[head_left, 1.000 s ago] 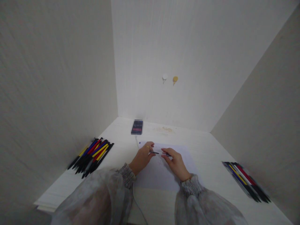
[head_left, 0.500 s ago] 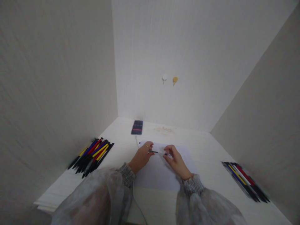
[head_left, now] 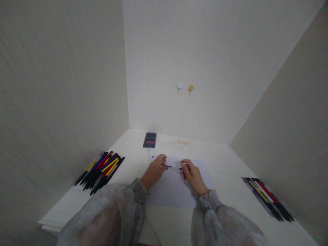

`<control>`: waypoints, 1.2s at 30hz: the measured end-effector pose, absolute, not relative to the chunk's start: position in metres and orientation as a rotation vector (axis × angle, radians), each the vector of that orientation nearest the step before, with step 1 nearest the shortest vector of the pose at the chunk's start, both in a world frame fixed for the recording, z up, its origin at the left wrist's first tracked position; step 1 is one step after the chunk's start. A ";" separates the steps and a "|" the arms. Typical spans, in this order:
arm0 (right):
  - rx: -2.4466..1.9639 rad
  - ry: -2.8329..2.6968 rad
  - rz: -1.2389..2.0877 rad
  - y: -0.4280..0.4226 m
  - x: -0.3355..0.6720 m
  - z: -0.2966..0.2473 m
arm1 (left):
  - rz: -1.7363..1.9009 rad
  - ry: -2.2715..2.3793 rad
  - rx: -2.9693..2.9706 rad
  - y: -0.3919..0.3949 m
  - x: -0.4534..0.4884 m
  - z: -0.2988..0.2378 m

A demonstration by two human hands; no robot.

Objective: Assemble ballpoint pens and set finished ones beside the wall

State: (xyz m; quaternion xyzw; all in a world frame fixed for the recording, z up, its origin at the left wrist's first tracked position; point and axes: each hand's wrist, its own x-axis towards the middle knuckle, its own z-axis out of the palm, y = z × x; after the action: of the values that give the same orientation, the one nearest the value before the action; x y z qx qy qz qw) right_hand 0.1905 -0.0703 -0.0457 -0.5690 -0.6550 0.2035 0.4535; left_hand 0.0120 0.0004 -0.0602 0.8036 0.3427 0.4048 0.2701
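Observation:
Over the sheet of white paper (head_left: 176, 194), my left hand (head_left: 155, 171) pinches a thin dark rod (head_left: 167, 166), which looks like part of a pen and points right. Across a small gap, my right hand (head_left: 192, 176) has its thumb and fingers closed on a small dark piece (head_left: 180, 168). Only the tip of that piece shows; the fingers hide the rest, so its kind is unclear. Both hands are above the upper half of the paper.
A heap of pens (head_left: 102, 171), black, red, yellow and blue, lies at the left. More pens (head_left: 269, 198) lie in a row at the right. A phone (head_left: 150, 140) with a white cable (head_left: 151, 225) is at the back. Two hooks (head_left: 191, 88) hang on the wall (head_left: 164, 51).
My right hand's fingers have shifted and curled, and a small dark end now shows at them. The pale piece seen between the hands is no longer distinct. My left hand has barely moved.

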 end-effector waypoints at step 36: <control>-1.326 -1.598 0.636 -0.069 0.187 -0.048 | 1.053 0.921 2.168 0.000 0.013 -0.061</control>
State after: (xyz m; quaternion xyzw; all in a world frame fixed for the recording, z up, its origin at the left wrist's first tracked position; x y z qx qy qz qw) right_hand 0.1869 -0.0689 -0.0483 -0.5402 -0.6509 0.2589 0.4663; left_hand 0.0129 -0.0004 -0.0615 0.8074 0.3430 0.3920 0.2772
